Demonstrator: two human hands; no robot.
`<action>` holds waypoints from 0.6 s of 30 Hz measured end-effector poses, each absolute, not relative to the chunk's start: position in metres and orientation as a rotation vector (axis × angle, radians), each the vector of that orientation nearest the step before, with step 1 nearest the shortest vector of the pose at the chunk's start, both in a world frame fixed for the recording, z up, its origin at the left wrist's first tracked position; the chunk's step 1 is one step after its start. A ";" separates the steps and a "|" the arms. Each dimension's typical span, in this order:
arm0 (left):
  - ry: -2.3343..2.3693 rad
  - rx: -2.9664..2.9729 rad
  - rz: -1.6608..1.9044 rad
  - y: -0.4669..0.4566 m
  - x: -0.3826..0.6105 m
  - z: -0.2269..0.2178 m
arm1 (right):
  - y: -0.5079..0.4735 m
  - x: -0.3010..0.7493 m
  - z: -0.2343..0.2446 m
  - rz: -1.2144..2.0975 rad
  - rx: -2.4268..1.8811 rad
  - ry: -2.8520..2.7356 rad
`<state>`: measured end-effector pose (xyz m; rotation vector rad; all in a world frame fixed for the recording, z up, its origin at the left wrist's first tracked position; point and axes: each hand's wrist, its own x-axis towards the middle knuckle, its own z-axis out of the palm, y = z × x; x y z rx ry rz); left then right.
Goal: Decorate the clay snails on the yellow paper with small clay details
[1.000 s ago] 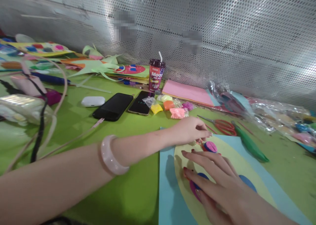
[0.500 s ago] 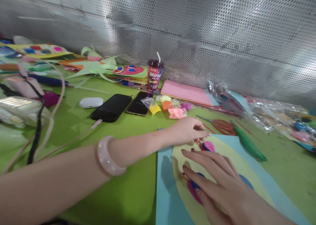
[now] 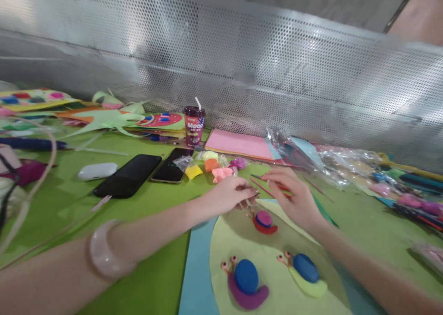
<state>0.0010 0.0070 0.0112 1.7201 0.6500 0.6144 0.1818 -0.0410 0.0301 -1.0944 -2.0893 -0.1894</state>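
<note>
My left hand (image 3: 237,193), with a pale bangle (image 3: 107,250) at the wrist, is closed in a pinch just above the small red clay snail (image 3: 266,225) with a pink-and-blue shell. What its fingertips hold is too small to make out. Bent around the orange-handled scissors (image 3: 284,188), my right hand (image 3: 294,197) hides most of them; their tip still lies on the table. On the pale yellow oval of a blue sheet (image 3: 195,269) are two more snails, one purple (image 3: 247,296) with a blue shell and one yellow-green (image 3: 308,285) with a blue shell.
Bagged clay lumps (image 3: 221,173) lie beyond my left hand, beside two phones (image 3: 128,176) and a white case (image 3: 98,171). Behind stand a purple cup (image 3: 194,128) with a straw and pink paper (image 3: 238,144). A perforated metal panel (image 3: 214,75) rises at the back.
My right hand has left the blue sheet and moved up and away to the scissors, uncovering the lower snails. My left hand stays by the red snail. The view has shifted.
</note>
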 end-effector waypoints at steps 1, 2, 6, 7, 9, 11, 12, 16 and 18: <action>0.642 1.703 0.621 0.007 0.001 0.010 | -0.041 0.183 0.024 -0.183 -1.072 -2.113; 0.631 1.682 0.629 0.008 0.002 0.009 | -0.042 0.184 0.019 -0.183 -1.047 -2.129; 0.648 1.652 0.637 0.008 0.004 0.008 | -0.045 0.186 0.011 -0.179 -0.990 -2.145; 0.661 1.656 0.636 0.008 0.005 0.007 | -0.045 0.187 0.011 -0.176 -0.982 -2.144; 0.670 1.662 0.627 0.007 0.005 0.007 | -0.044 0.189 0.011 -0.172 -0.972 -2.137; 0.657 1.656 0.620 0.006 0.006 0.007 | -0.043 0.190 0.010 -0.171 -0.965 -2.127; 0.649 1.652 0.616 0.005 0.006 0.006 | -0.043 0.190 0.010 -0.173 -0.962 -2.121; 0.654 1.644 0.597 0.003 0.007 0.006 | -0.044 0.188 0.008 -0.179 -0.937 -2.136; 0.665 1.637 0.585 0.002 0.007 0.006 | -0.045 0.187 0.008 -0.183 -0.929 -2.145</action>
